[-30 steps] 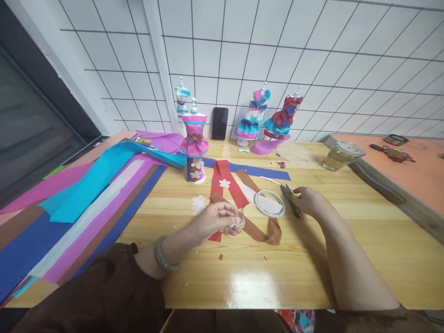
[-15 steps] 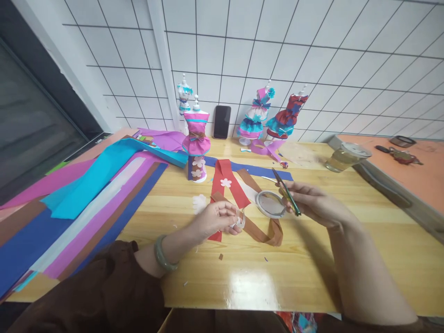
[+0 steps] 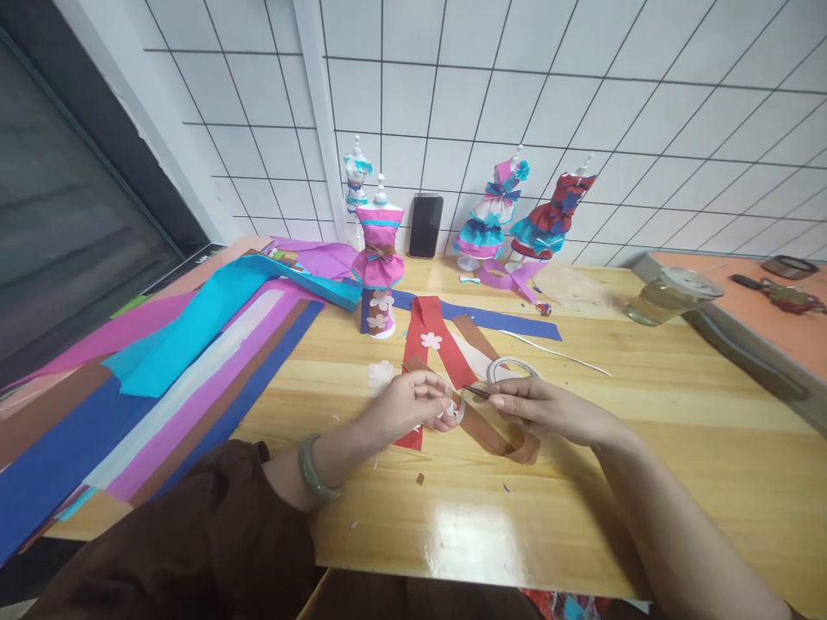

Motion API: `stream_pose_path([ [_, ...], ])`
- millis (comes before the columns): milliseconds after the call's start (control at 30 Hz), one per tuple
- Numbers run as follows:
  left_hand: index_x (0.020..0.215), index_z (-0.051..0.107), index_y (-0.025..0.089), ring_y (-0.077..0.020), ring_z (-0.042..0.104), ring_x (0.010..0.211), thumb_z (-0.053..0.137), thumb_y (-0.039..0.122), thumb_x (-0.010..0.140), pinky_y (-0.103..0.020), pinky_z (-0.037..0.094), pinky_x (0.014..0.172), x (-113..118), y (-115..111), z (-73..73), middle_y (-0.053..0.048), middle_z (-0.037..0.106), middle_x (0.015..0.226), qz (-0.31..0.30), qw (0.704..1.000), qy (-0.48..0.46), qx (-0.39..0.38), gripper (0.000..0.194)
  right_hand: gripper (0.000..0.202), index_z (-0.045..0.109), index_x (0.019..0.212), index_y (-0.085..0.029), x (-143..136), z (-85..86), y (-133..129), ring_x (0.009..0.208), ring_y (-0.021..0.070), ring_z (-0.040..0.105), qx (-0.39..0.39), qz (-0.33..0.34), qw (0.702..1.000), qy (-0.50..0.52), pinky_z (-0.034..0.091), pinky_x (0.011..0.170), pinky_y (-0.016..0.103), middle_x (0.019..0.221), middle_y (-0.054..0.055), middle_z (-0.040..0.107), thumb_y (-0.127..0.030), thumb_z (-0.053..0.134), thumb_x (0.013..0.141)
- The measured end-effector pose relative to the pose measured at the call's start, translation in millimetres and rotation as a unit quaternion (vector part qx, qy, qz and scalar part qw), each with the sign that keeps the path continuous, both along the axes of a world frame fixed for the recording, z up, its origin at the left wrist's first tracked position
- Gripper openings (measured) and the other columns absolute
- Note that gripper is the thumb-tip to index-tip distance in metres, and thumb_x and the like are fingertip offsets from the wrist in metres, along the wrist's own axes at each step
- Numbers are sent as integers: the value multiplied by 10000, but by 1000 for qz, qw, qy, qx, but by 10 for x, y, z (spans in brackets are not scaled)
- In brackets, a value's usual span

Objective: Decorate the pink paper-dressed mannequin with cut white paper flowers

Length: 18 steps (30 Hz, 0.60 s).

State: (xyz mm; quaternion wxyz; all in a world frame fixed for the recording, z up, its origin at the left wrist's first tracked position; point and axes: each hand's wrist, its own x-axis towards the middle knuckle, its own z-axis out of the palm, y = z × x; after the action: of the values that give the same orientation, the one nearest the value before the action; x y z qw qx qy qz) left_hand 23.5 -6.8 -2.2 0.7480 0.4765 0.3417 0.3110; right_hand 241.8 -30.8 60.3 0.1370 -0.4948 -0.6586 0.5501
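Observation:
My left hand (image 3: 413,403) is closed, fingers and thumb pinching a small curled whitish strip (image 3: 460,408). In my right hand (image 3: 539,405) are slim dark tweezers (image 3: 476,392), their tip close to the left fingers. Part of the tweezers is hidden by the fingers. Just behind my right hand lies a roll of tape (image 3: 510,362), partly covered. Beneath the hands are a folded red strip (image 3: 445,340) bearing a pale pink flower cutout (image 3: 432,341) and a brown strip (image 3: 481,428). A whitish flower cutout (image 3: 381,375) rests left of the red strip.
A small dress form in pink (image 3: 380,258) stands behind the strips; more dressed forms (image 3: 552,215) stand along the wall with a phone (image 3: 426,226). Coloured strips (image 3: 194,370) cover the left side. A glass of liquid (image 3: 672,297) and a white cord (image 3: 556,350) are to the right.
My right hand has moved left and turned the tweezers, bringing their tip to my left hand. The white cord now shows on the table. The view has shifted slightly.

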Motion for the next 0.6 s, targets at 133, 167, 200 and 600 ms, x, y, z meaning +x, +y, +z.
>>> stream_pose_path([
  [133, 894, 545, 127, -179, 654, 647, 702, 323, 663, -308, 534, 600, -2, -14, -30, -40, 616, 730, -11, 1000, -2, 22, 341, 492, 645, 918, -154, -56, 53, -12, 628, 123, 453, 63, 38, 995, -60, 394, 575, 236, 659, 2, 491, -571, 406, 813],
  [167, 902, 545, 127, -177, 653, 646, 696, 324, 670, -305, 533, 597, -2, -19, -35, -38, 613, 729, -14, 1000, -2, 28, 340, 495, 647, 889, -151, -71, 49, -18, 621, 122, 450, 65, 44, 995, -65, 394, 575, 237, 655, 3, 492, -573, 400, 814],
  [200, 910, 545, 126, -174, 652, 645, 691, 325, 675, -302, 533, 595, -2, -24, -38, -37, 610, 727, -18, 999, -2, 34, 341, 493, 646, 868, -149, -87, 41, -24, 615, 119, 447, 65, 47, 995, -66, 393, 574, 236, 656, 3, 496, -573, 402, 813],
  [600, 918, 545, 132, -161, 644, 631, 690, 366, 661, -294, 522, 589, 28, -65, -45, -43, 620, 731, -34, 999, 3, 38, 376, 456, 633, 909, -154, -236, -65, -73, 556, 85, 446, 45, 24, 998, -33, 384, 499, 201, 666, 5, 524, -548, 421, 821],
])
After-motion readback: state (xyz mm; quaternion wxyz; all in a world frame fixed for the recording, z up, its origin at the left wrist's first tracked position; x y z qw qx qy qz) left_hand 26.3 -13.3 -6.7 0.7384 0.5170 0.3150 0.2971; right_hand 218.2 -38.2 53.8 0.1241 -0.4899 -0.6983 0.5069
